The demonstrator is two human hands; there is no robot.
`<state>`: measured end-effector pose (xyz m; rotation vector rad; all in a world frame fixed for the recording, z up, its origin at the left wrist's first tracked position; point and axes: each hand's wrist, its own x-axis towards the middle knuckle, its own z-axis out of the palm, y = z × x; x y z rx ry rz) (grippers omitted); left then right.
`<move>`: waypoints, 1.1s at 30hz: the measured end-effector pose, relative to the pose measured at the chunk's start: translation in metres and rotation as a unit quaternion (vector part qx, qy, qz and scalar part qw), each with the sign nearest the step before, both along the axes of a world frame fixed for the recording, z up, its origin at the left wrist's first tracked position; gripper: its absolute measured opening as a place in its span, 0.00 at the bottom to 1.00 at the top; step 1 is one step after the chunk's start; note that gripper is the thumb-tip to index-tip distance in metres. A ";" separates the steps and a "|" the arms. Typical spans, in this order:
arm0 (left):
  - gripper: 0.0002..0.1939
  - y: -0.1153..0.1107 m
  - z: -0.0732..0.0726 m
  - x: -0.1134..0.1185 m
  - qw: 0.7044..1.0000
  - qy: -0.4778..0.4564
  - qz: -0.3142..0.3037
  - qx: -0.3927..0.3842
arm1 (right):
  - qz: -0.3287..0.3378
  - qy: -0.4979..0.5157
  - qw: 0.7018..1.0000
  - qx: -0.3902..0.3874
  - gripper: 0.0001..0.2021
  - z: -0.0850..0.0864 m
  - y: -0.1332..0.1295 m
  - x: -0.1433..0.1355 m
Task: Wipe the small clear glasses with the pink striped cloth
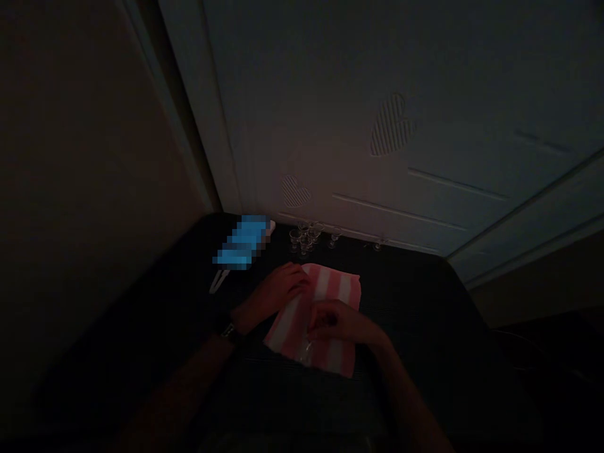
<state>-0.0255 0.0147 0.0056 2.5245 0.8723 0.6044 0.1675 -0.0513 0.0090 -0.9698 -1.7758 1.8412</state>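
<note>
A pink-and-white striped cloth [333, 286] lies spread on the dark table. My left hand [283, 284] rests on its upper left edge, fingers extended over the fabric. My right hand [337, 319] is above the middle of the cloth with its fingers pinched together. Just below those fingers shows the outline of a small clear glass [307, 351], which they seem to grip; dim light hides the contact. Beyond the cloth, several small stemmed glasses [306, 239] stand in a cluster. To their right are two more, a nearer glass [334, 238] and a farther glass [377, 243].
A lit, pixelated blue device [245, 242] with a white strap [218, 280] lies at the back left of the dark table [410, 302]. Behind the table rises a pale panel [330, 126] with raised hearts and bars. The room is very dim.
</note>
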 end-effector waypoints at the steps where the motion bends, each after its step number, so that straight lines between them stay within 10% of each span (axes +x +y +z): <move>1: 0.09 0.000 0.000 0.000 1.000 0.001 0.001 0.000 | -0.036 -0.008 0.999 0.034 0.11 0.000 0.000 -0.002; 7: 0.09 -0.002 -0.005 0.002 1.000 0.003 0.020 0.007 | -0.101 -0.105 0.969 0.199 0.08 0.001 -0.007 -0.023; 21: 0.09 -0.003 -0.003 0.003 1.000 0.005 0.025 0.010 | -0.045 -0.066 0.985 0.150 0.09 0.003 -0.010 -0.031; 28: 0.09 -0.004 -0.002 0.003 0.998 0.022 0.051 0.022 | -0.371 -0.072 0.899 0.223 0.03 0.006 0.015 0.015; 33: 0.09 -0.005 -0.002 0.003 0.997 0.027 0.070 0.035 | -0.374 -0.133 0.878 0.268 0.04 0.000 0.016 0.011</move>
